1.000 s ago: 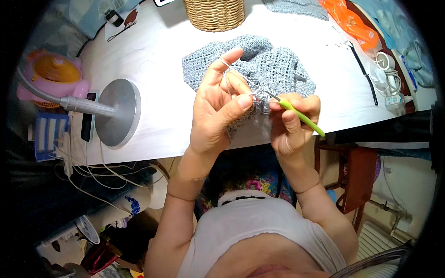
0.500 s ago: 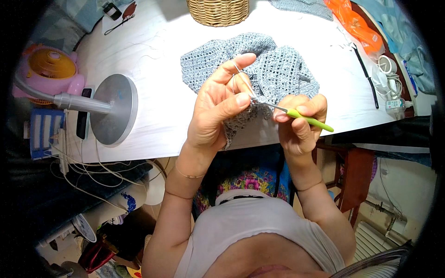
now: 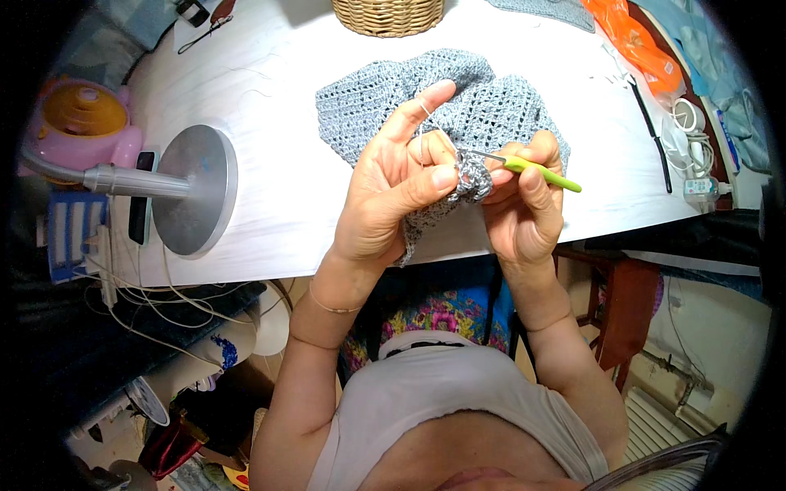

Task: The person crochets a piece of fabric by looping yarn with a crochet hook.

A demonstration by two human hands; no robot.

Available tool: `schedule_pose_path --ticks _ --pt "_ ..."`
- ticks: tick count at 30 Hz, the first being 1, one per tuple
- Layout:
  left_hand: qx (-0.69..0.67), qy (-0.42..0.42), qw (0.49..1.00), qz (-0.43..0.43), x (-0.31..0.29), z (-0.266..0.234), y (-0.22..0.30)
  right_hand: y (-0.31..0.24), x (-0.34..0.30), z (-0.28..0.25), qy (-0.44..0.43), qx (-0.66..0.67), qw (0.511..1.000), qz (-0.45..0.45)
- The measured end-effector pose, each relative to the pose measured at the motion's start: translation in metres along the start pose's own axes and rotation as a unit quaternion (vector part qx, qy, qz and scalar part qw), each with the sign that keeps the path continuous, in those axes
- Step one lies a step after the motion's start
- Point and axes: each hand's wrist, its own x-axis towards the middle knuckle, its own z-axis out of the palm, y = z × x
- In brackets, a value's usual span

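Observation:
My left hand [image 3: 395, 176] pinches the working edge of a grey crocheted piece [image 3: 472, 182] between thumb and fingers. Its index finger is raised, with a strand of yarn looped around it. In my right hand [image 3: 528, 192] is a crochet hook [image 3: 544, 174] with a lime-green handle and a metal shaft, pointing left. The hook's tip meets the stitches beside my left fingertips. Beyond my hands, a larger spread of grey openwork crochet [image 3: 377, 102] lies bunched on the white table [image 3: 278, 106]; where it joins the held part is hidden by my hands.
A round grey lamp base [image 3: 196, 188] stands at the left, near a phone [image 3: 141, 200] and a pink-and-yellow appliance [image 3: 86, 119]. A wicker basket [image 3: 389, 16] sits at the far edge. To the right are an orange plastic bag [image 3: 639, 49], a black strip [image 3: 649, 123] and a small bottle [image 3: 702, 191].
The held edge has turned up and bunches more between my hands. My right hand and the hook have shifted slightly left and away from me, and the view has moved a little.

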Motion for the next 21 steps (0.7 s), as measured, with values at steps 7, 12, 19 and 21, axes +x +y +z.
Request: schedule_pose_path --ticks 7,12,19,21 --pt "0.0 -0.019 1.0 0.012 0.0 -0.004 -0.002 -0.001 0.0 -0.001 -0.031 -0.013 0.999 -0.014" --pt "0.006 -0.029 1.0 0.01 0.0 -0.004 0.0 -0.006 0.003 -0.005 -0.051 -0.047 0.997 -0.03" --pt "0.006 -0.033 0.999 0.006 0.0 -0.004 0.002 -0.01 0.004 -0.01 -0.084 -0.101 0.989 -0.07" --pt "0.005 -0.033 0.999 0.006 0.0 -0.004 0.002 -0.013 0.003 -0.009 -0.084 -0.113 0.987 -0.072"
